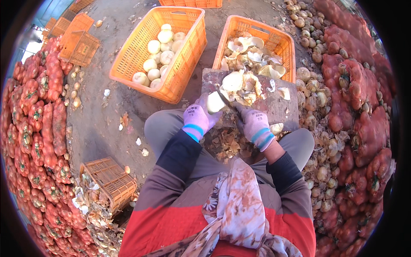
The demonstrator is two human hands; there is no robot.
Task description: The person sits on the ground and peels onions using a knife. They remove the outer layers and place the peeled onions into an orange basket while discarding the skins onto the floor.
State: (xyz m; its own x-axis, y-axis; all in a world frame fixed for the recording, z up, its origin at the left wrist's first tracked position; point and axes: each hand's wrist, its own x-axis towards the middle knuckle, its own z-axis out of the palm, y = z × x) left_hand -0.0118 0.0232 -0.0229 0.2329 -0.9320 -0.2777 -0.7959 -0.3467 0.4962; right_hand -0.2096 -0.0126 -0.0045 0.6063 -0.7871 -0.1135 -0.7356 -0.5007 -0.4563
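Observation:
Gloved in pale purple, my left hand point(199, 115) is closed around a peeled white onion point(215, 102) at the near left edge of a dark wooden board point(282, 107). My right hand point(252, 120), in a matching glove, grips a knife point(225, 98) whose dark blade lies against or just over the onion's upper right side. The blade's exact contact cannot be told. Onion skins point(249, 86) are heaped on the board beyond the knife, with a pale rounded onion piece point(232, 81) among them.
An orange plastic crate point(151, 91) holds peeled onions; another crate point(291, 57) behind the board holds skins. Red mesh sacks of onions point(53, 135) line the left, more sacks point(374, 128) the right. Loose onions point(322, 173) lie beside my right knee. A tipped crate point(110, 183) sits lower left.

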